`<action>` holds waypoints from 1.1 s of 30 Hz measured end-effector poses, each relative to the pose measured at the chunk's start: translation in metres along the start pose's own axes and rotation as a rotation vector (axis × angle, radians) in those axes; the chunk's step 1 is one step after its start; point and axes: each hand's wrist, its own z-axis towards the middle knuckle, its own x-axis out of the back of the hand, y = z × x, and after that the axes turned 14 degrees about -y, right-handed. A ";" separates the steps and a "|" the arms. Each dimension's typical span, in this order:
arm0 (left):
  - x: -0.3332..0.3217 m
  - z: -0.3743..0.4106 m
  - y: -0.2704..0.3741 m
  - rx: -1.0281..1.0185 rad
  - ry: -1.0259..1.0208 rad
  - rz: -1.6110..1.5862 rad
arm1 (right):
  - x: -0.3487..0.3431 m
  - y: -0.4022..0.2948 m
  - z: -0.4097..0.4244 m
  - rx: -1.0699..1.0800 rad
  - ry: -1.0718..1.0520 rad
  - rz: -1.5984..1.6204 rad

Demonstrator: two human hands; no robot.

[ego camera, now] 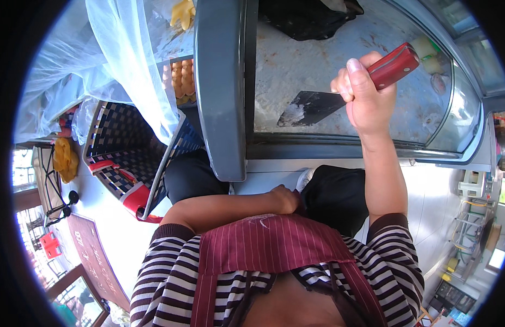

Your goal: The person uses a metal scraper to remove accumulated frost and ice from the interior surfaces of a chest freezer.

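My right hand [369, 92] is closed around the red riveted handle of a broad-bladed knife [317, 108]. Its dark blade points left and carries whitish residue near the end. The knife is over the stained, frosty-looking floor of a glass-sided display case [293, 73]; whether the blade touches that floor is unclear. Low at my lap, my left hand [287, 198] is curled on a fold of my maroon striped apron [273, 243]. Its fingers are partly hidden.
Inside the case lie a black plastic bag [309, 20] and pale packets [432, 59]. A thick grey case edge [219, 90] stands to the left, beside a woven basket [125, 143], white netting [121, 53] and stacked egg trays [183, 77]. A metal rack [467, 233] is at right.
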 end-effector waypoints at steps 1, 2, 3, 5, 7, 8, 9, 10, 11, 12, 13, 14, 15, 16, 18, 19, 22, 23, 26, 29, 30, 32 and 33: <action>0.000 0.001 0.001 0.013 -0.016 0.003 | 0.001 0.000 0.000 -0.009 -0.008 -0.008; 0.000 0.000 0.000 0.003 -0.014 -0.007 | 0.001 -0.001 0.000 0.003 0.003 -0.034; 0.001 -0.001 -0.001 -0.007 -0.011 -0.020 | 0.000 -0.002 0.001 0.012 0.012 -0.059; 0.000 -0.003 -0.001 -0.030 -0.006 -0.033 | -0.001 -0.010 0.004 0.067 0.030 -0.058; 0.000 -0.007 -0.002 -0.052 0.004 -0.041 | 0.000 -0.030 0.008 0.157 0.042 -0.003; 0.000 -0.007 -0.002 -0.044 -0.001 -0.020 | 0.004 -0.040 0.009 0.187 0.000 0.026; 0.000 -0.008 -0.002 -0.035 -0.006 0.002 | 0.006 -0.047 0.009 0.220 -0.042 0.055; 0.001 -0.008 -0.003 -0.026 -0.010 0.024 | 0.004 -0.049 0.007 0.239 -0.018 0.023; 0.000 -0.007 -0.002 -0.010 -0.010 0.007 | -0.001 -0.040 0.006 0.189 0.021 0.027; 0.001 -0.006 -0.001 0.002 -0.009 -0.001 | -0.008 -0.025 0.000 0.142 0.065 0.022; 0.002 -0.005 0.000 0.015 -0.008 -0.010 | -0.012 -0.011 -0.005 0.096 0.108 0.018; 0.002 -0.003 0.001 0.014 -0.006 -0.022 | -0.013 0.000 -0.007 0.033 0.114 -0.091; 0.001 -0.001 0.001 0.018 -0.006 -0.039 | -0.013 -0.001 -0.006 0.015 0.099 -0.112; 0.000 0.000 0.000 0.022 -0.005 -0.054 | -0.013 -0.002 -0.006 -0.004 0.085 -0.133; -0.002 0.002 0.000 0.023 0.002 -0.021 | -0.015 -0.006 -0.005 -0.029 0.065 -0.174; -0.003 0.002 0.000 0.022 0.006 -0.007 | -0.014 -0.011 -0.004 0.033 0.073 -0.146; -0.003 -0.005 0.000 -0.007 0.019 0.013 | -0.006 -0.037 0.003 0.191 0.067 -0.074; -0.005 -0.004 -0.001 -0.008 0.024 -0.002 | -0.004 -0.048 0.003 0.230 0.044 -0.062; -0.005 -0.003 -0.003 -0.004 0.032 -0.016 | -0.004 -0.046 -0.003 0.223 0.006 -0.112; -0.001 0.001 0.000 0.007 0.009 0.001 | -0.019 -0.004 -0.012 -0.008 0.106 -0.233; -0.001 0.002 0.001 0.020 -0.008 -0.013 | -0.018 -0.003 -0.009 -0.024 0.088 -0.240; -0.002 0.002 -0.001 0.023 -0.018 -0.022 | -0.017 -0.006 -0.007 -0.021 0.070 -0.260; 0.000 -0.004 0.002 0.010 -0.008 -0.027 | -0.018 -0.008 -0.007 -0.008 0.062 -0.271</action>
